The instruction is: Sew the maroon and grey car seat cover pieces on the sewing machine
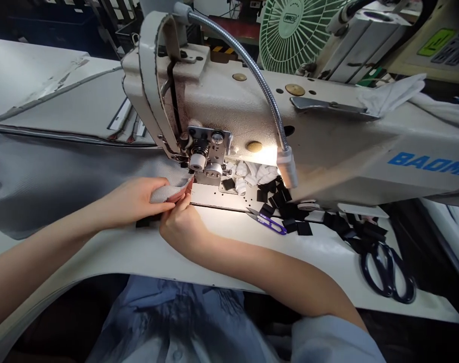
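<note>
The left hand (136,204) pinches a folded strip (164,193) between thumb and fingers, nearly closed on it; the right hand (186,229), fingers curled tight, grips the strip's reddish end just beside the stitching head (206,156) of the sewing machine (214,103). Uneven pull between the two grips could skew the layers, and fingertips this near the head could get caught. The strip is pale grey and finely textured outside, reddish within, and bent upward, in front of a smooth grey panel (81,174) (whether they join, I cannot tell) that spreads toward the left edge of the worktop (134,257). Purple snips (269,223) and black patches (305,228) lie right of the hands, and black-handled scissors (391,272) near the worktop's front right corner.
</note>
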Action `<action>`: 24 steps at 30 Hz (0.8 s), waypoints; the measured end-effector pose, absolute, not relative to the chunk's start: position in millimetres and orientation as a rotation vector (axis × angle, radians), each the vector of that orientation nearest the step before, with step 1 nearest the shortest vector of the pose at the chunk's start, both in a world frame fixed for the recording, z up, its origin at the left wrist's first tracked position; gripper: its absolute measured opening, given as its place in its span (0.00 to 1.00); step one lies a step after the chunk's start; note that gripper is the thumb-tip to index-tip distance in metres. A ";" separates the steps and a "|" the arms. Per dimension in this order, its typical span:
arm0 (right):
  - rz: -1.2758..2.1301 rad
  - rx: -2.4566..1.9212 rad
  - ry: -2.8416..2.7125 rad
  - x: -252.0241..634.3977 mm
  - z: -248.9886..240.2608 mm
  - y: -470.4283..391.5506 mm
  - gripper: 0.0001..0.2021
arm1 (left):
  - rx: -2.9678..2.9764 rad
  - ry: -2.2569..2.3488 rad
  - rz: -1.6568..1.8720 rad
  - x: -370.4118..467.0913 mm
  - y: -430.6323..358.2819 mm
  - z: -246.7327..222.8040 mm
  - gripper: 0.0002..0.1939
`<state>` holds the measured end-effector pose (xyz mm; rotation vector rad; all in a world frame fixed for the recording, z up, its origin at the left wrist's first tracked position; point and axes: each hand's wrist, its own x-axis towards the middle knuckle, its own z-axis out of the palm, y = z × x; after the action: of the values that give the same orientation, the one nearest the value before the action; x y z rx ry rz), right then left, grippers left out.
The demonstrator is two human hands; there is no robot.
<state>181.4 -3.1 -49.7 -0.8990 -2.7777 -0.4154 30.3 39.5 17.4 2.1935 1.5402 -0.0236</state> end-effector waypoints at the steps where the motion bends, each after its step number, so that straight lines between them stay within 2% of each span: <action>1: -0.436 -0.900 -2.771 180.4 -49.7 -3.6 0.15 | 2.113 1.491 -0.024 32.1 43.4 14.6 0.20; 5: -0.471 -0.940 -2.764 179.8 -47.5 -3.6 0.15 | 2.012 1.448 0.023 38.1 49.9 6.0 0.21; 10: -0.404 -0.916 -2.834 186.9 -39.2 -6.2 0.17 | 2.449 1.648 -0.144 43.6 33.3 0.1 0.17; 14: -0.391 -0.866 -2.929 194.8 -30.2 -10.9 0.18 | 2.668 1.692 -0.318 48.7 20.0 -1.2 0.18; 18: -0.393 -0.804 -2.917 195.0 -31.0 -12.7 0.16 | 2.679 1.699 -0.247 52.7 20.4 -6.3 0.21; 24: -0.459 -0.729 -2.735 191.0 -48.5 -11.8 0.17 | 2.630 1.663 -0.252 56.0 30.1 -9.6 0.20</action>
<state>191.0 -11.8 -48.5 -0.7287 -2.7349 -0.4587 56.0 30.1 -9.6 2.6304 1.6631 -0.2524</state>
